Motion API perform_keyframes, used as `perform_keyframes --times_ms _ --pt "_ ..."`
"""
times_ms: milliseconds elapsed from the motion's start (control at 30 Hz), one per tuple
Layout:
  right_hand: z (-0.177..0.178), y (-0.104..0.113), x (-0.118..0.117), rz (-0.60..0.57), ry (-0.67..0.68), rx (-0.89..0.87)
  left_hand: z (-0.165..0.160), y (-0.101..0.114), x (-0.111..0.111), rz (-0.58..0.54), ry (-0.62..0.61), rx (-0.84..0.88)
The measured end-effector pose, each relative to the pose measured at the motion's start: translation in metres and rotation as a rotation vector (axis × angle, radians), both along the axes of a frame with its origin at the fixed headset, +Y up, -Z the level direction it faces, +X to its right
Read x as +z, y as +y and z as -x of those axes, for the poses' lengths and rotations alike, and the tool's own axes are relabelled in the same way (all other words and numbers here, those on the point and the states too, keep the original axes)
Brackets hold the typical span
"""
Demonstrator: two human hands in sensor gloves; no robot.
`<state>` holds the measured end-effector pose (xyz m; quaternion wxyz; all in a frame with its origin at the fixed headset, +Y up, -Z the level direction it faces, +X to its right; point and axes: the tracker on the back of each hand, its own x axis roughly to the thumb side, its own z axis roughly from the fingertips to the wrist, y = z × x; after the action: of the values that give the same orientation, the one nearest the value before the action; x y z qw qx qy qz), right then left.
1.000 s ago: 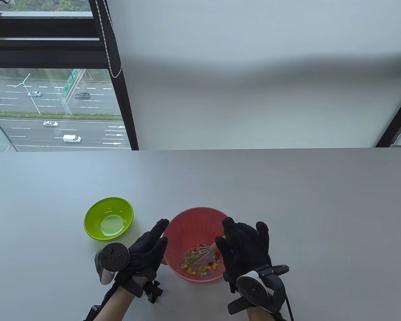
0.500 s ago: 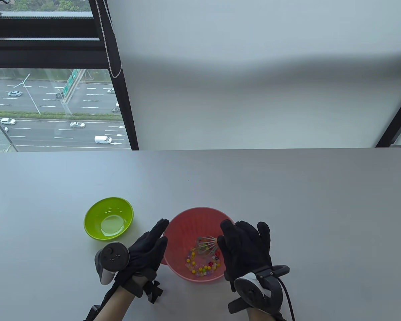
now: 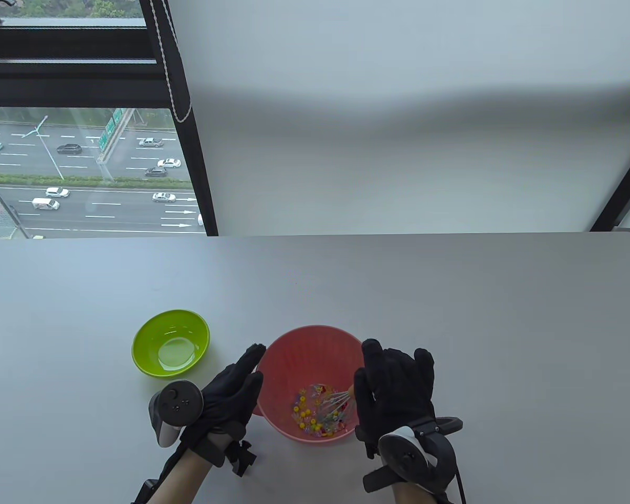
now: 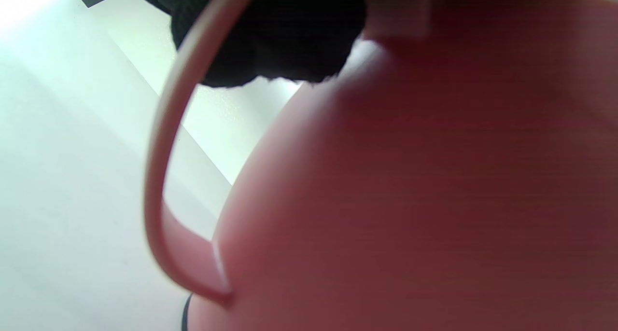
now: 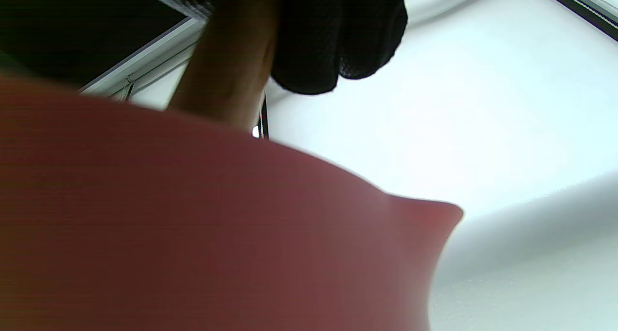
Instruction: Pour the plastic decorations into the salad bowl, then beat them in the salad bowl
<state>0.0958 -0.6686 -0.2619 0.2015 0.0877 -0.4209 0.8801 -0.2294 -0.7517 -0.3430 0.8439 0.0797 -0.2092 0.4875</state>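
Table view shows the pink salad bowl [image 3: 315, 346] on the grey table [image 3: 451, 315], and all places below are given relative to this bowl. Inside it, on the bottom, lie the plastic decorations [image 3: 310, 412], many small beads in yellow, red and other colours. A wire whisk [image 3: 336, 403] stands among them, its wires at the right part of the bottom. The right hand [image 3: 396, 391] is at the right rim, with fingers curled around the whisk's wooden handle, which the right wrist view shows under the glove. The left hand [image 3: 233, 386] lies flat against the left outer wall, its fingers straight and together, touching the bowl. Further to the left, apart from the bowl, stands a green bowl [image 3: 170, 342].
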Motion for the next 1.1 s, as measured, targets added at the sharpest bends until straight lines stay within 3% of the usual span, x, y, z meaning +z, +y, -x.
perform_keyframes --times_ms 533,1100 --pt "0.013 -0.006 -0.004 0.047 0.04 0.034 0.0 0.0 0.0 0.0 0.0 0.0" --pt "0.009 -0.003 -0.001 -0.012 -0.004 0.07 0.0 0.0 0.0 0.0 0.0 0.0"
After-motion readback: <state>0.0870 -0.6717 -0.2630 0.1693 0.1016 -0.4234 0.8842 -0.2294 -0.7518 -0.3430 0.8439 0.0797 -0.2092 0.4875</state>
